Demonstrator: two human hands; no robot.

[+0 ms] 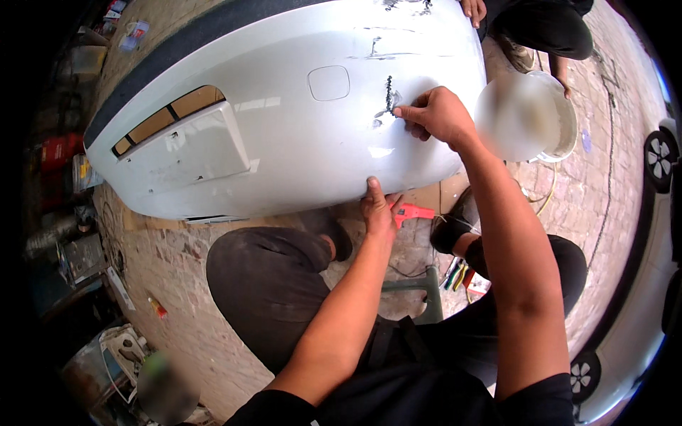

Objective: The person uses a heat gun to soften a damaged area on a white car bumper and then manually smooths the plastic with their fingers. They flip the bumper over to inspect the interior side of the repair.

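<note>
A silver-white car bumper (284, 156) lies across the upper middle. A rough black seam (388, 92) runs down its right part, with dark smudges around it. My right hand (442, 117) is closed, thumb and fingers pinched together at the lower end of this seam; whatever they hold is hidden. My left hand (380, 211) grips the bumper's near edge, thumb on the outer face and the other fingers mostly out of sight below. Just right of that hand is a red tool (415, 212), partly covered by it.
A co-worker's hand (474, 10) rests on the bumper's far right edge. Beside that person stands a white bucket (567, 131). Pliers and other hand tools (456, 273) lie near a grey-green stool (426, 287). Clutter lines the left side; a car wheel (659, 157) is at right.
</note>
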